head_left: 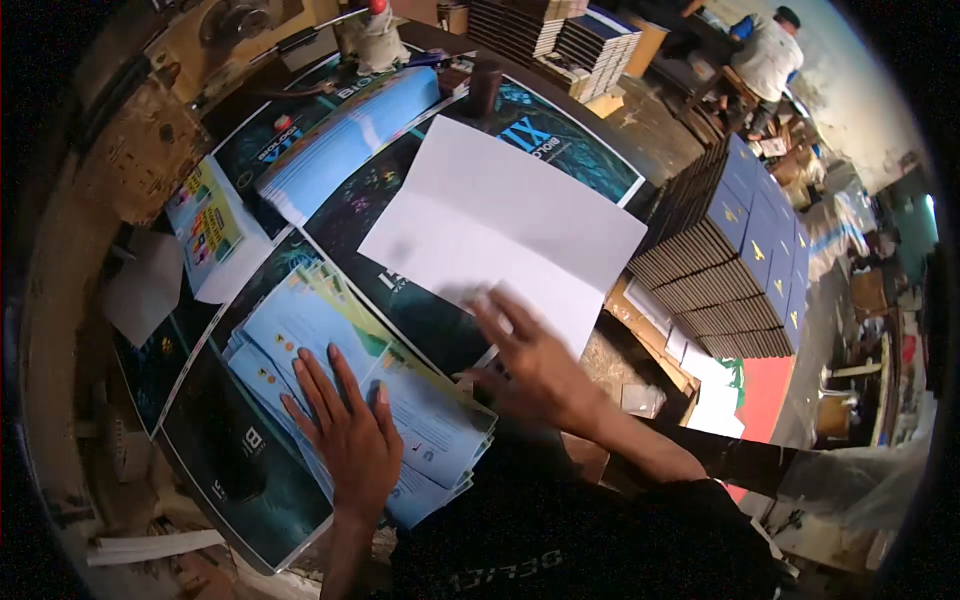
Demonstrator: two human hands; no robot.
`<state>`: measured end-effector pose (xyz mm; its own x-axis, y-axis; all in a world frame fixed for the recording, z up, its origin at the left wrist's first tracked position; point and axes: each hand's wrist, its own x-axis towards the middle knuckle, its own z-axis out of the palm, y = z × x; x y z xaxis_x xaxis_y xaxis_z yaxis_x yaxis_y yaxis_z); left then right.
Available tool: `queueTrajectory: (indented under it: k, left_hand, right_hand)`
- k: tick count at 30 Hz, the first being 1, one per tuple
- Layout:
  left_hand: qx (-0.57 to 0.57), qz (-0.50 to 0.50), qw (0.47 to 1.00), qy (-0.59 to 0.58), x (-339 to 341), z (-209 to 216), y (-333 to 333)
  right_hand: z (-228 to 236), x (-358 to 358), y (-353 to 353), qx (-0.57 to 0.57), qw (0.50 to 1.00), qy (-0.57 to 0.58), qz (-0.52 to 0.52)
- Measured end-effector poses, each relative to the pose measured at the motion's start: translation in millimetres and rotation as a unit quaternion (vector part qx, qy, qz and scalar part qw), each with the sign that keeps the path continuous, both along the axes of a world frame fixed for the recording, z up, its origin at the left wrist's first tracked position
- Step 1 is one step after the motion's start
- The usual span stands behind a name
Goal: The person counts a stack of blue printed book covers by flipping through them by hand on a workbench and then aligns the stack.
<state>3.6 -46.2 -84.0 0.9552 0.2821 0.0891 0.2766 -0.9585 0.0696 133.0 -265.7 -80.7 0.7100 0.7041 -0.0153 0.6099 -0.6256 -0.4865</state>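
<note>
Fingers of the left hand [345,430] press flat on the near stack of blue booklets [400,400]; the right hand [530,365], fingers spread, touches the white sheet [500,225]; a hasty pull could crease it or topple the stack.

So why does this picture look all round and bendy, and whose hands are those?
The picture comes from a small wide camera worn on a person's head, looking down, which bends straight edges. The hands are that person's own. The left hand lies flat on a stack of light blue printed sheets. The right hand has its fingers on a big white sheet, which lies over dark printed covers on the worktable. Neither hand grips anything. On the right stand piles of blue books. Far back, another person works.
</note>
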Motion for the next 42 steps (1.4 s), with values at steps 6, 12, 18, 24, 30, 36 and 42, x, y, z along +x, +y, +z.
queueTrajectory:
  k: [6,12,18,24,30,36,42]
  left_hand:
    - [-0.02,-0.01,1.0,-0.019,0,0,-2]
    - [-0.008,-0.007,1.0,-0.014,-1,-1,2]
    - [-0.014,-0.013,1.0,-0.024,-3,0,0]
    - [-0.01,-0.012,0.999,-0.031,-5,-3,1]
    - [-0.017,-0.006,0.999,-0.034,-12,-5,3]
    - [-0.025,-0.064,0.997,-0.031,-9,-8,3]
    - [-0.259,-0.034,0.962,-0.075,-9,19,7]
  right_hand:
    - [-6,43,-46,-0.117,0.993,-0.005,0.026]
    - [44,19,-17,-0.015,0.984,-0.161,-0.079]
    - [6,12,-20,-0.029,0.992,-0.089,-0.082]
    - [6,7,-22,-0.009,0.994,-0.077,-0.08]
    - [27,12,-7,0.037,0.985,-0.065,-0.153]
    - [23,10,-11,0.067,0.989,-0.07,-0.115]
    - [99,-23,23,0.194,0.973,0.127,-0.005]
